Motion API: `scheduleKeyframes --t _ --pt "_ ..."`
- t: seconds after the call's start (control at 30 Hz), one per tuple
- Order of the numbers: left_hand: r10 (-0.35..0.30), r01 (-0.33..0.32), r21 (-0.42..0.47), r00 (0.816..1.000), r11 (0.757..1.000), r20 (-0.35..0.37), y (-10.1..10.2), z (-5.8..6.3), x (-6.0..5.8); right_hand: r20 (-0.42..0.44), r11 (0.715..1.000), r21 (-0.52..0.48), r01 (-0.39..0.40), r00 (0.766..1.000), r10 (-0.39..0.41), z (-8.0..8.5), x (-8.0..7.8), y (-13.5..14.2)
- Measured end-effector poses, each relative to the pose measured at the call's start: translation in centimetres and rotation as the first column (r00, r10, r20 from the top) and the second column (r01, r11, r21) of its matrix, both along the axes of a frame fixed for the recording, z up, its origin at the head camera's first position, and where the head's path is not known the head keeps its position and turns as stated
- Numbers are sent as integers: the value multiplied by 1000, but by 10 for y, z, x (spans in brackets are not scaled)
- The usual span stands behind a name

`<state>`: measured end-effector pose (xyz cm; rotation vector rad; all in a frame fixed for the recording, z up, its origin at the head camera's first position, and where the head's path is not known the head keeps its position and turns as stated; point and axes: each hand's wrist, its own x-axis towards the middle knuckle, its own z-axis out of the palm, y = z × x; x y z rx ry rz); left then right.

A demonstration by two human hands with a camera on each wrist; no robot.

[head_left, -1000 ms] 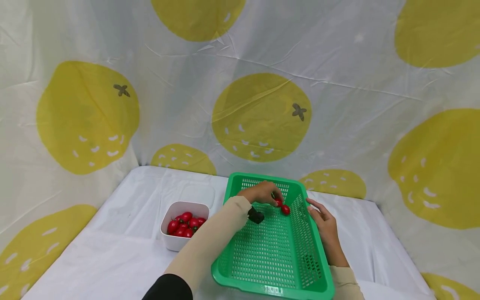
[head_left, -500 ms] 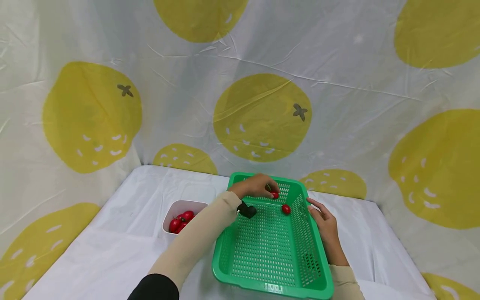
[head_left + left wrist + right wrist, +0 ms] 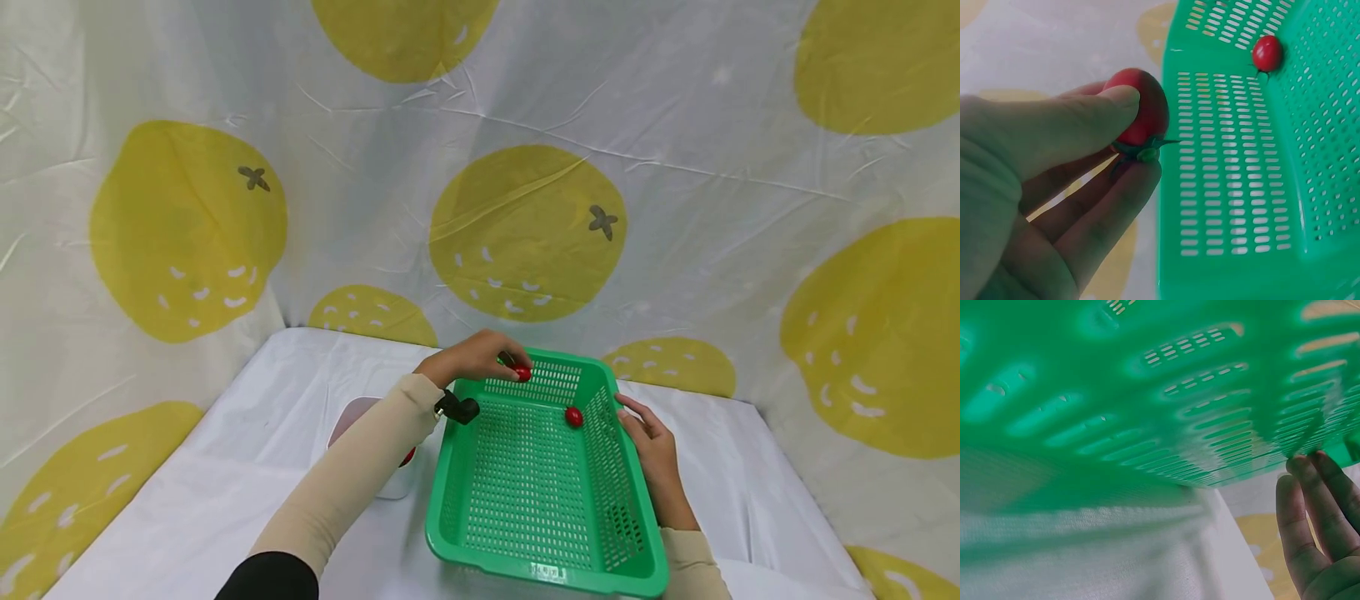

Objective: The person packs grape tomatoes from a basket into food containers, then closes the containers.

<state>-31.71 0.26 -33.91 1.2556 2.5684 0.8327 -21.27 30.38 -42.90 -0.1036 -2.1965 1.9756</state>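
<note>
My left hand point(image 3: 480, 356) pinches a cherry tomato point(image 3: 522, 374) above the far left corner of the green basket point(image 3: 441, 500). In the left wrist view, thumb and fingers hold that tomato point(image 3: 1154, 115) beside the basket's rim, its green stem end downward. A second cherry tomato point(image 3: 573, 417) lies on the basket floor near the far right. My right hand point(image 3: 652, 450) rests against the basket's right side, its fingers by the rim. Seen from the right wrist, its extended fingers point(image 3: 1322, 512) touch the slotted outer wall.
Left of the basket stands a white container point(image 3: 392, 486), mostly hidden behind my left forearm; a bit of red tomato point(image 3: 407, 457) shows inside. A white cloth point(image 3: 247, 467) covers the table. Behind it hangs a sheet point(image 3: 675, 208) printed with yellow fruit.
My left hand has moved left and up from the basket floor with one tomato, leaving the other behind. Its forearm now covers most of the white container. The right hand stays put.
</note>
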Motion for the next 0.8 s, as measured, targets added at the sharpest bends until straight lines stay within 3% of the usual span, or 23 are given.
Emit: scheduleKeyframes --t 0.27,0.53,0.8 --pt "23 -24 70 1000 997 10 -36 4 5 1 1000 -16 -6 1000 6 -2 -1 0" --pt "8 -11 111 1000 994 29 -69 15 19 -5 1000 -12 -8 1000 8 1 -3 1" --pt "-12 8 130 1000 991 27 -93 18 35 2 1000 -23 0 1000 0 0 -2 2"
